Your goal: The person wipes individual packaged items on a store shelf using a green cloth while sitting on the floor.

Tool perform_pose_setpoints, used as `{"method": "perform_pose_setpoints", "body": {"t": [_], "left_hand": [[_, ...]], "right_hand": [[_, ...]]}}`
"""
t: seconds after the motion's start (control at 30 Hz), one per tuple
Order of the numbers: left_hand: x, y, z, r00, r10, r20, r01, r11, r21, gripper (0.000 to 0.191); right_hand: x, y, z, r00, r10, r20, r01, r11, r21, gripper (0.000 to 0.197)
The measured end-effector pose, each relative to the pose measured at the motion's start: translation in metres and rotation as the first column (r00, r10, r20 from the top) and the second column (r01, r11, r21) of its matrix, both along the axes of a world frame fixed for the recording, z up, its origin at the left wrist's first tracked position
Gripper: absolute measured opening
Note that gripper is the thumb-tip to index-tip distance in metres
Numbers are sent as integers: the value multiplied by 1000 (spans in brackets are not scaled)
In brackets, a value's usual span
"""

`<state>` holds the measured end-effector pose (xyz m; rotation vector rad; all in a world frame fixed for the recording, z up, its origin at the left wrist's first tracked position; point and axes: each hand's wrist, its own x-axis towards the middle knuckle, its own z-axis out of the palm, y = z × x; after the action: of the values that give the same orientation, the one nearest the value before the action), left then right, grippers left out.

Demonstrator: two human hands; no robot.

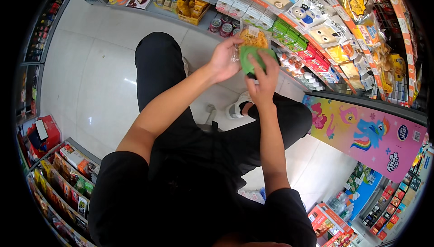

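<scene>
My left hand [226, 59] grips the left side of a clear plastic package [254, 37] with a round golden-yellow baked item inside. In my right hand [266, 72] is a green cloth [250, 58], pressed flat over the lower part of that package. The cloth hides the package's lower end, and a small dark edge shows beneath it. Both hands are in front of the lower shelves, above my right shoe [239, 106].
Shelves of packaged bread [307, 13] rise ahead and to the right. Green boxes [288, 33] and several cans [226, 29] stand low down. A pink cartoon panel [369, 135] closes the shelf end. Tiled floor [91, 67] spreads left; another snack rack [64, 182] stands behind left.
</scene>
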<state>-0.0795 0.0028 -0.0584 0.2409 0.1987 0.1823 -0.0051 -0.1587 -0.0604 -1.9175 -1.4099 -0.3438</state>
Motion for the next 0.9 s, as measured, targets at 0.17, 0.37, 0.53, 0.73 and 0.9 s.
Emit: {"method": "perform_pose_setpoints", "body": {"t": [0.17, 0.37, 0.53, 0.73, 0.9], "left_hand": [[4, 3, -10, 1000, -16, 15, 18, 989, -146, 48], [4, 7, -16, 999, 50, -9, -51, 989, -137, 48], [5, 5, -12, 995, 30, 93, -13, 982, -186, 48], [3, 7, -15, 997, 35, 72, -24, 989, -144, 48], [1, -3, 1, 1000, -9, 20, 9, 1000, -24, 53]], "right_hand": [[6, -2, -4, 993, -114, -19, 114, 993, 23, 58], [-5, -2, 4, 998, 61, 15, -60, 997, -39, 57], [10, -5, -8, 981, -166, -99, 168, 986, 18, 58], [3, -4, 0, 996, -91, -24, 90, 996, -14, 56], [19, -6, -15, 919, -307, -246, 326, 944, 43, 49]]}}
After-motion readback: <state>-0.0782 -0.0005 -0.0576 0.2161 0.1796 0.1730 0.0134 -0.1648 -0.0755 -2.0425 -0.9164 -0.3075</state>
